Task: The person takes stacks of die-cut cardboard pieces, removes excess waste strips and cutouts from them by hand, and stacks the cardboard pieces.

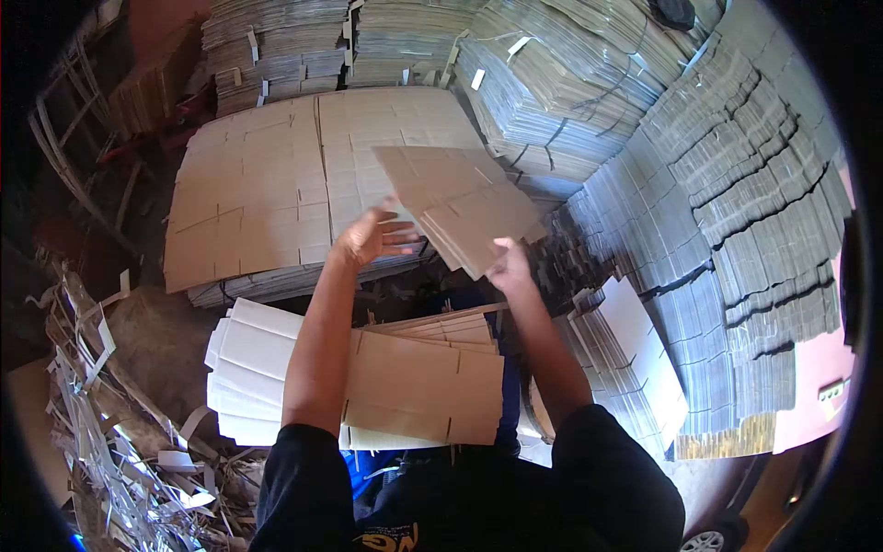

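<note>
Several flat pieces of slotted brown cardboard (pixel 469 207) are held up, tilted, over the gap at the front right of a large cardboard stack. My right hand (pixel 509 267) grips their lower right corner. Beside their left edge, my left hand (pixel 375 235) has its fingers spread and holds nothing. On my lap, beneath my forearms, lies a fanned pile of cardboard sheets (pixel 423 382), brown on the right and pale on the left. Beyond my left hand is the large stack (pixel 253 198) with broad slotted sheets on top.
Tied cardboard bundles (pixel 285 46) stand at the back, with more (pixel 543 83) at the back right. Tall cardboard piles (pixel 754 212) line the right side. Upright sheets (pixel 625 340) lean near my right elbow. Scrap strips (pixel 120 442) heap at the lower left.
</note>
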A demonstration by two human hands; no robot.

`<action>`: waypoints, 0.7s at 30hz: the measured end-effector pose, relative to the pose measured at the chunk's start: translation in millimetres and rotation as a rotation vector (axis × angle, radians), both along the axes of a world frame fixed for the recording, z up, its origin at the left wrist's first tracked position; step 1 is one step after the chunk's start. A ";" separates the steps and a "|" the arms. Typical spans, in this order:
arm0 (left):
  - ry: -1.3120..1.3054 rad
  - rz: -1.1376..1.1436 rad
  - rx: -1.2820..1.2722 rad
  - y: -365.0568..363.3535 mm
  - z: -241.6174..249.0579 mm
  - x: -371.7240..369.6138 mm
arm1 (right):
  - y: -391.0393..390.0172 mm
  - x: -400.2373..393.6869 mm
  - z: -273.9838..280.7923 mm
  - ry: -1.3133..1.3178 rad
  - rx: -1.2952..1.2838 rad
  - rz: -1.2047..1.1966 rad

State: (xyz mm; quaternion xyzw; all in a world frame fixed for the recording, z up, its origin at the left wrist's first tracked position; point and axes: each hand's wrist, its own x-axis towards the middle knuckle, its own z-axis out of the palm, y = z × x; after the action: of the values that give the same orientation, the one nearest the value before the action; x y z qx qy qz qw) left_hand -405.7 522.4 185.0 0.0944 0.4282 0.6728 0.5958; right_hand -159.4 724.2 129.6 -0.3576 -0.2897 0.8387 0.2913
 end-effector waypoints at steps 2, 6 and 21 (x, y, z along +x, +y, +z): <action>-0.113 0.091 -0.043 -6.8 9.6 2.1 | 2.5 13.9 6.9 0.034 0.021 -0.017; -0.005 0.137 0.197 -7.6 19.7 -7.0 | -0.8 33.7 45.7 -0.012 0.288 0.024; 0.249 0.508 0.188 -38.7 12.0 -49.0 | -27.0 88.7 182.3 0.103 0.435 0.134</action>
State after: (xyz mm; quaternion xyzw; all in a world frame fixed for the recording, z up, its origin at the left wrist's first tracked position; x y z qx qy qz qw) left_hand -454.7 483.7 197.0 0.1207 0.4436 0.8204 0.3400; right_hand -70.7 697.2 311.9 -0.2231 -0.4713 0.7912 0.3197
